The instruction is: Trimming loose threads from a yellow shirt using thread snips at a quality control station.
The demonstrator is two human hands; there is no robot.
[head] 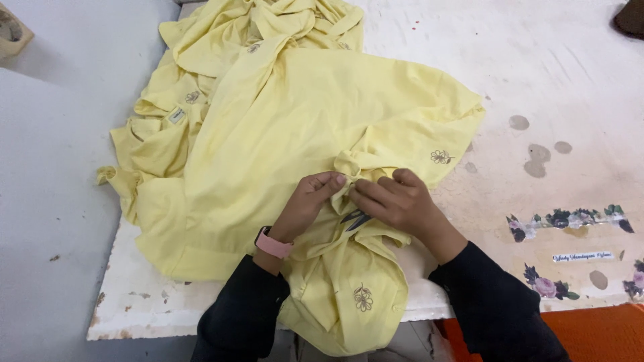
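A pile of pale yellow garments (pixel 288 114) with small embroidered flowers lies on a white worktable (pixel 577 74). My left hand (pixel 310 199), with a pink wristband, pinches a gathered fold of the top yellow garment. My right hand (pixel 396 199) grips the same bunched fold from the right, fingertips touching the left hand's. Beneath my right palm a small dark pair of snips (pixel 357 219) shows, partly hidden; whether the hand holds it I cannot tell. Part of the garment hangs over the table's near edge (pixel 355 302).
The table surface is stained, with flower stickers (pixel 567 220) at the right. An orange surface (pixel 604 332) sits at the lower right. Grey floor (pixel 47 201) lies left of the table edge. A dark object (pixel 632 17) is at the top right corner.
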